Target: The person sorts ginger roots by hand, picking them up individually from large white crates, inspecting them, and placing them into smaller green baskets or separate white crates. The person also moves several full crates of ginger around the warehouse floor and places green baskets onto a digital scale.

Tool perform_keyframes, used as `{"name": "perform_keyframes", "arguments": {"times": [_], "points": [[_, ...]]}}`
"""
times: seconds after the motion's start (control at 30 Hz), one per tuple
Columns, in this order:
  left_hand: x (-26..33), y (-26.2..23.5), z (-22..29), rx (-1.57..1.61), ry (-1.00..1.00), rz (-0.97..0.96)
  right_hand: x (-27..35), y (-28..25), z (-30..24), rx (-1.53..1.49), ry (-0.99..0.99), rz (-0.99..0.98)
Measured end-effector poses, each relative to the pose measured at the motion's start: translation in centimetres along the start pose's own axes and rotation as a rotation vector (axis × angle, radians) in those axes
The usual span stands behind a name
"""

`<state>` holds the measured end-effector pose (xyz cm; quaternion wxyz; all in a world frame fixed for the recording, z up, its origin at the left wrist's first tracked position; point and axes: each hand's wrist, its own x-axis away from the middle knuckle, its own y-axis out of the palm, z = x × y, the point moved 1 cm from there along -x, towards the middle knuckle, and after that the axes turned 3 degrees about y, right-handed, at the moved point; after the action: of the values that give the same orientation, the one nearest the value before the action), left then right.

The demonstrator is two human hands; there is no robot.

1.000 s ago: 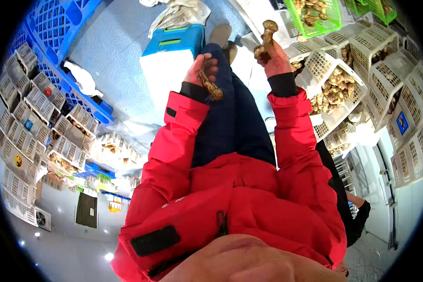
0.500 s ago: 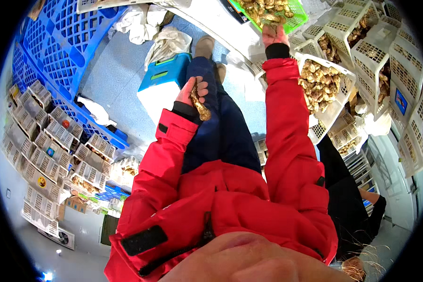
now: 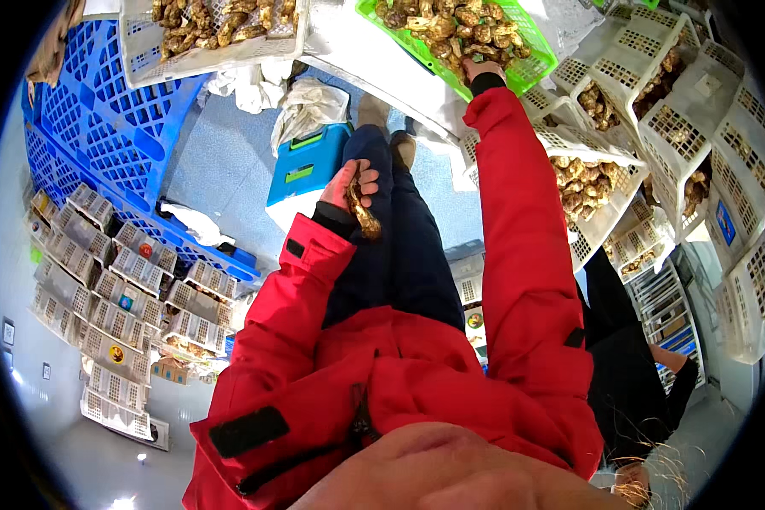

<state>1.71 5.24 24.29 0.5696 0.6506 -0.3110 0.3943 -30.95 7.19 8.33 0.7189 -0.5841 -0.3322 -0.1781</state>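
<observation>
My left hand [image 3: 345, 187] is closed around a long brown mushroom [image 3: 366, 223], its lower end sticking out below the fingers over my leg. My right hand [image 3: 484, 70] reaches over the near side of a bright green basket [image 3: 537, 75] at the top. It touches the pile of brown mushrooms [image 3: 446, 27] there; its fingertips are hidden among them, so I cannot tell if it grips one.
A white crate [image 3: 217, 70] of mushrooms stands at upper left. Several white crates, one holding mushrooms [image 3: 585, 183], crowd the right. Blue pallets [image 3: 115, 93] lean at left, with stacked crates [image 3: 119, 289] beyond. A blue-lidded box [image 3: 310, 161] stands by my feet. Another person in black [image 3: 629, 365] is at right.
My right hand has moved from the green basket's near rim further in among the mushrooms. The view has shifted, showing more of both upper containers. My left hand still holds its mushroom.
</observation>
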Motion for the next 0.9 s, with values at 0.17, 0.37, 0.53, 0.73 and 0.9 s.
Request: {"name": "perform_keyframes", "arguments": {"times": [0.17,0.37,0.53,0.73,0.9], "points": [[-0.8,0.0,1.1,-0.001,-0.005,-0.005,3.6,-3.5,0.5,-0.248,0.012,-0.125],[-2.6,3.1,1.7,-0.302,0.003,0.053,9.1,-6.2,3.1,-0.920,0.160,-0.334],[-5.5,9.8,1.7,-0.628,0.186,-0.038,15.5,-6.8,2.7,-1.107,-0.214,-0.701],[-9.6,10.5,3.7,-0.455,0.249,0.074,11.1,-5.2,1.8,-0.740,-0.275,-0.130],[-10.9,8.8,4.2,-0.618,0.023,0.084,0.6,1.8,0.8,-0.388,-0.133,-0.091]]}}
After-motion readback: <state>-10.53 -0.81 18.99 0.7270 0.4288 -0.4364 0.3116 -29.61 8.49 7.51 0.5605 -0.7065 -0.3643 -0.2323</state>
